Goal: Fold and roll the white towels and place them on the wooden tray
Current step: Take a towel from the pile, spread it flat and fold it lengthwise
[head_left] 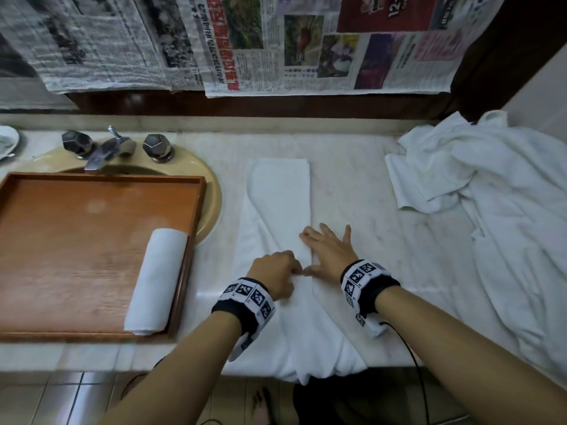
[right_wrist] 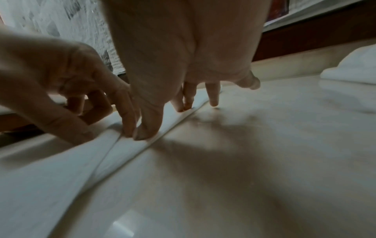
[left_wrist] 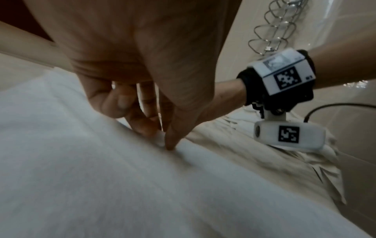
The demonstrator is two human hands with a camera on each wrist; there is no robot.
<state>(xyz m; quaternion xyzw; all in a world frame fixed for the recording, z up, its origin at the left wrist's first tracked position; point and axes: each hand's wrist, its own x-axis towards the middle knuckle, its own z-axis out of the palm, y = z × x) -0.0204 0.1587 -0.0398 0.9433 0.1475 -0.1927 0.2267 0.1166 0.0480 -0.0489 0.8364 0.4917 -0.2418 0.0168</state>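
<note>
A long white towel [head_left: 276, 191] lies folded into a narrow strip on the marble counter [head_left: 352, 194], its near end hanging over the front edge. My left hand [head_left: 296, 269] has curled fingers and pinches the fold's edge near the strip's middle; the left wrist view shows thumb and forefinger of that hand [left_wrist: 162, 138] nipping the cloth [left_wrist: 101, 177]. My right hand [head_left: 325, 240] lies flat with spread fingers, pressing the towel's right edge [right_wrist: 50, 177]. One rolled towel [head_left: 156, 280] rests at the right side of the wooden tray [head_left: 76, 240].
The tray sits over a beige sink with a metal faucet [head_left: 104, 151] behind it. A heap of loose white towels [head_left: 491, 194] covers the counter's right end. Newspaper hangs on the wall behind. A black cable [head_left: 411, 357] trails from my right wrist.
</note>
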